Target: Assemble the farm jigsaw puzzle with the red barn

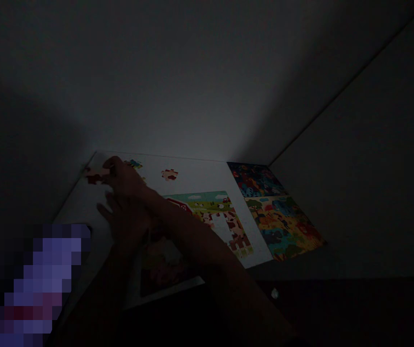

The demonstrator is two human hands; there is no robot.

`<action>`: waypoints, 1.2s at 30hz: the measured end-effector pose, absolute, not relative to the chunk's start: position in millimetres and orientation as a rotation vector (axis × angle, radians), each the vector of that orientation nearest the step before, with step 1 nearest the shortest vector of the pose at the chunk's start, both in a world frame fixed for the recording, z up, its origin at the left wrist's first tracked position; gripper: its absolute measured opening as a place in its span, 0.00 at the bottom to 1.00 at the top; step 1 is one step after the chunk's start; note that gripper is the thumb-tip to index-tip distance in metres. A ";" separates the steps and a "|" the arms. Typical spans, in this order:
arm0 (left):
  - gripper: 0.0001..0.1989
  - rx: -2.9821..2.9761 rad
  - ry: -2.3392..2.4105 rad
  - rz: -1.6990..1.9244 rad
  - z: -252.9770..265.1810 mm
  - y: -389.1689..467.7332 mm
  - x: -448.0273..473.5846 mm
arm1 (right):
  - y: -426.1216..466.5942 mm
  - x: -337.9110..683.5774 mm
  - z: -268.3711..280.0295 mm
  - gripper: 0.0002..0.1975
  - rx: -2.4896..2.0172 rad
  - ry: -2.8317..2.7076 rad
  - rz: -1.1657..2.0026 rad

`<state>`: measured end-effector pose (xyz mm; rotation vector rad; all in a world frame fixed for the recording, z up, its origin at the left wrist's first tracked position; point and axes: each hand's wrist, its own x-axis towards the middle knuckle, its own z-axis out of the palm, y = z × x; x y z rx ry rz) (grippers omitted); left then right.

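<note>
The scene is very dark. My right hand (122, 177) reaches across to the far left of a white table, its fingers curled and pinched at a brown and pink jigsaw puzzle piece (93, 176). Just below it, my left hand (129, 219) has its fingers spread, with nothing visible in them. A partly assembled farm puzzle (234, 212) with a red barn and a brown-spotted cow lies under my right forearm, which hides its middle. Gaps show within it. A blue and green piece (133, 164) lies behind my right hand, and a brown-spotted piece (170, 174) lies farther right.
Two assembled pictures stand side by side at the table's right end: a dark blue one (259, 179) and a yellow safari one (286, 226). Walls border the table behind and to the right. A pixelated, bluish screen-like patch (44, 279) is at lower left.
</note>
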<state>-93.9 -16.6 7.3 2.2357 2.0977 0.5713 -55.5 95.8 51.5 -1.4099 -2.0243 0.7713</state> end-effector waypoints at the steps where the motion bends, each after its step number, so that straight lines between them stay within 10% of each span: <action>1: 0.31 2.216 2.128 0.597 8.2 -16.7 -91.6 | 91.0 -43.5 55.0 0.18 -1.362 -2.009 0.783; 28: 0.25 2.101 2.194 0.626 16.5 -11.2 -88.0 | -35.3 175.2 25.0 0.12 -1.283 -1.352 1.168; 36: 0.25 2.470 1.319 0.615 34.0 -18.5 -56.6 | -37.9 179.4 27.6 0.11 -1.234 -1.346 1.209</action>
